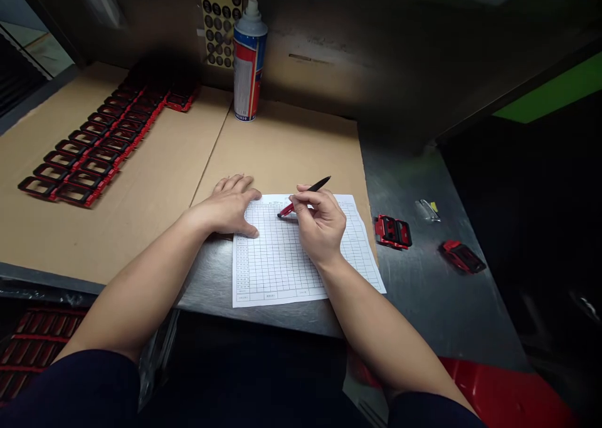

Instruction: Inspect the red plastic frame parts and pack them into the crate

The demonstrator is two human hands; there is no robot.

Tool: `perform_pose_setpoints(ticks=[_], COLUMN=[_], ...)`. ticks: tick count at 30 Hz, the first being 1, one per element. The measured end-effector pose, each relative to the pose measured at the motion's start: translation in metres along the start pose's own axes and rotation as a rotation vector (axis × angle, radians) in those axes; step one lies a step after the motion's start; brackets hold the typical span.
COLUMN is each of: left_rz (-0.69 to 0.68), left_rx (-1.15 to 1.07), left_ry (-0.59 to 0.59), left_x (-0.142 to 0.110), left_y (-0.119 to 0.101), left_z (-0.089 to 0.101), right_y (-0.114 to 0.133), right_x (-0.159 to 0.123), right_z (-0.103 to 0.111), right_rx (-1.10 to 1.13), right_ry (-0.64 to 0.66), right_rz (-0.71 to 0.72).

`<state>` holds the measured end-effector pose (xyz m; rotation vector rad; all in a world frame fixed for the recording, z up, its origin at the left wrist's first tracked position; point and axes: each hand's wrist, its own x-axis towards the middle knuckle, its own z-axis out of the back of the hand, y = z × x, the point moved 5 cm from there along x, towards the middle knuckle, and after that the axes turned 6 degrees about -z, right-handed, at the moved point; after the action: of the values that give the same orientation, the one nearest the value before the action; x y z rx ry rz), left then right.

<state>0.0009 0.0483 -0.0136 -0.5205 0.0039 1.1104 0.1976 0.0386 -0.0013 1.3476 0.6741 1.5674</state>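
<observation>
A white paper form (282, 265) printed with a grid lies on the metal table (423, 290), partly over a cardboard sheet (291, 146). My left hand (230, 205) rests flat on the form's upper left corner, fingers stretched out. My right hand (320, 221) is closed round a red and black pen (305, 195), whose tip touches the upper part of the grid.
Rows of red and black plastic frames (94, 143) lie on cardboard at the left. A spray can (248, 61) stands at the back before a sheet of round stickers (220, 24). Two loose red and black parts (393, 232) (461, 256) and a small clear item (427, 210) lie at the right.
</observation>
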Motion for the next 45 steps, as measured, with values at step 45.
perform_pose_setpoints(ticks=[45], left_rz=[-0.25], left_rx=[-0.81], left_ry=[-0.603], left_x=[-0.011], left_y=[-0.005], left_z=[0.051], right_y=[0.034], right_x=[-0.103], right_z=[0.176], right_rx=[-0.255], right_ry=[-0.485], right_rz=[-0.415])
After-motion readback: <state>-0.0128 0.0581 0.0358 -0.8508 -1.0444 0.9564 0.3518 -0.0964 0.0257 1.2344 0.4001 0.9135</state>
